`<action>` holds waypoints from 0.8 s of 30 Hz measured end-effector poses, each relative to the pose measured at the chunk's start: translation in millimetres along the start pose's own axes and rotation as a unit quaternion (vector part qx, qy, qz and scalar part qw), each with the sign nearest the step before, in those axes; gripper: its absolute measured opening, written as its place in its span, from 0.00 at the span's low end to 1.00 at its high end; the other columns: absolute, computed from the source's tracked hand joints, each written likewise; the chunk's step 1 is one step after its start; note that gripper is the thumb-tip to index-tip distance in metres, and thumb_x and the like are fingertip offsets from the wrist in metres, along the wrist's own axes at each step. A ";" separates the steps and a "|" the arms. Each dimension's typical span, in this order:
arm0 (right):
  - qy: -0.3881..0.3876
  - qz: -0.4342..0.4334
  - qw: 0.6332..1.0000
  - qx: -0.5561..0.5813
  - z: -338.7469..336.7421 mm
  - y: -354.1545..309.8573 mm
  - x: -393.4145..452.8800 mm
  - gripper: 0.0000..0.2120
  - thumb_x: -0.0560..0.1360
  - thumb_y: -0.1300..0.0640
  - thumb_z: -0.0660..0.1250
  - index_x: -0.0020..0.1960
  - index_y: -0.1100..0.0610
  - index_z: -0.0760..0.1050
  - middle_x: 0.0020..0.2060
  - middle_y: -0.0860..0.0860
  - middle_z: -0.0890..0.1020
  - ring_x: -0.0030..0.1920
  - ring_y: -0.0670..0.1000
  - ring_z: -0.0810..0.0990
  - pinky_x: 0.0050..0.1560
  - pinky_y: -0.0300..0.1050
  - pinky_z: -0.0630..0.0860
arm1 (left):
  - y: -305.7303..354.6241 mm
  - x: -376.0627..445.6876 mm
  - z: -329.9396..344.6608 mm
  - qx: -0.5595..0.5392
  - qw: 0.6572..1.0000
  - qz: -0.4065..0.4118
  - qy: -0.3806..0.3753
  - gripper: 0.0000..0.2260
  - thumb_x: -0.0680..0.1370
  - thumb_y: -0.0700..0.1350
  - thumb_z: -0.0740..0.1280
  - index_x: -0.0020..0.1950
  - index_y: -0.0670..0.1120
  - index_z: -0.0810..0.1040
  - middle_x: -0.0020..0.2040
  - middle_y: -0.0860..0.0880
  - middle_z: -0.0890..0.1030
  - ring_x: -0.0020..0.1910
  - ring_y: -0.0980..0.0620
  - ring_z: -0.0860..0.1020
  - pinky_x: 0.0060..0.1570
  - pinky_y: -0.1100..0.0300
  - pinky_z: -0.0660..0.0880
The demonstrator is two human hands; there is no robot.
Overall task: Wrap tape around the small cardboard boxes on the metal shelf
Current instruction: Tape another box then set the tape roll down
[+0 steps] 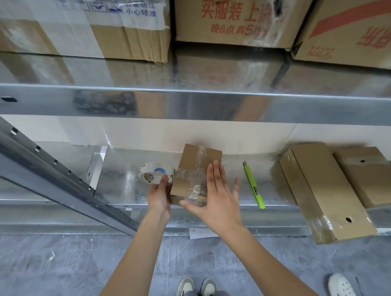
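Steadying small brown box (pixel 193 169), clear tape creased across top: left hand (pixel 159 195) gripping side, right hand (pixel 215 194) open.

We note brown small cardboard box (pixel 198 169) with clear glossy tape and a black barcode, white tape roll (pixel 156 174) with blue core, lime-green utility knife (pixel 254 185), silver metal shelf (pixel 125 179), red print on upper carton (pixel 235 11), grey speckled floor (pixel 47 284).

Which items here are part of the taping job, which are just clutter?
Job:
- small brown cardboard box with clear tape, between left hand and right hand
- clear tape roll
- long brown cardboard box and squat one
- green utility knife

Lying about:
- large printed cartons on upper shelf
- white shoe
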State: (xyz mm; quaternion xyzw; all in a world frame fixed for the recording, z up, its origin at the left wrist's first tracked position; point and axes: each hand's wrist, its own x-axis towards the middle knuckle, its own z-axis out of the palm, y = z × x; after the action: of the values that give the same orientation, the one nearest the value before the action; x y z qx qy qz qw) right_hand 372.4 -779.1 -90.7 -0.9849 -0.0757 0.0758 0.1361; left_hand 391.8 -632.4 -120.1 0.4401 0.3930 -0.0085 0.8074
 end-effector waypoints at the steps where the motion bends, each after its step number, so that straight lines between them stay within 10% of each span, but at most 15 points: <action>1: -0.001 0.011 1.000 0.004 -1.8 -2.0 -0.4 0.58 0.65 0.19 0.46 0.79 0.57 0.37 0.78 0.50 0.36 0.76 0.46 0.33 0.74 0.61 0.33 | -1.0 -0.3 -0.2 0.002 1.000 0.002 -0.003 0.15 0.83 0.42 0.61 0.68 0.37 0.72 0.53 0.40 0.80 0.40 0.50 0.80 0.38 0.59 0.78; 12: 0.012 0.078 0.997 -0.002 -0.7 -23.8 2.4 0.60 0.63 0.19 0.42 0.78 0.62 0.37 0.78 0.56 0.38 0.77 0.50 0.33 0.71 0.63 0.30 | 6.9 -5.2 2.1 0.004 0.998 0.007 -0.061 0.12 0.81 0.38 0.63 0.64 0.46 0.73 0.39 0.50 0.83 0.31 0.56 0.81 0.27 0.63 0.74; 20: 0.008 -0.045 0.999 0.004 2.6 -27.0 -1.5 0.38 0.79 0.35 0.46 0.79 0.57 0.41 0.78 0.51 0.39 0.77 0.46 0.35 0.72 0.63 0.30 | 0.3 -15.3 3.5 -0.029 0.997 0.027 -0.061 0.10 0.81 0.36 0.62 0.61 0.46 0.71 0.32 0.54 0.80 0.28 0.59 0.77 0.28 0.65 0.73; 24: 0.005 -0.022 0.999 0.028 0.2 -30.1 -5.8 0.49 0.70 0.25 0.43 0.79 0.56 0.41 0.78 0.49 0.39 0.77 0.47 0.35 0.71 0.69 0.34 | 0.7 -24.6 3.8 -0.061 0.995 0.048 -0.064 0.11 0.80 0.36 0.65 0.62 0.44 0.74 0.46 0.47 0.82 0.42 0.52 0.80 0.46 0.56 0.78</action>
State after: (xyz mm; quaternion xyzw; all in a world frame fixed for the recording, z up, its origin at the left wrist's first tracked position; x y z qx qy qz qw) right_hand 362.8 -751.5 -81.7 -0.9792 -0.0943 0.0701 0.1654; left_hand 377.5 -642.9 -102.6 0.4072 0.3187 0.0266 0.8555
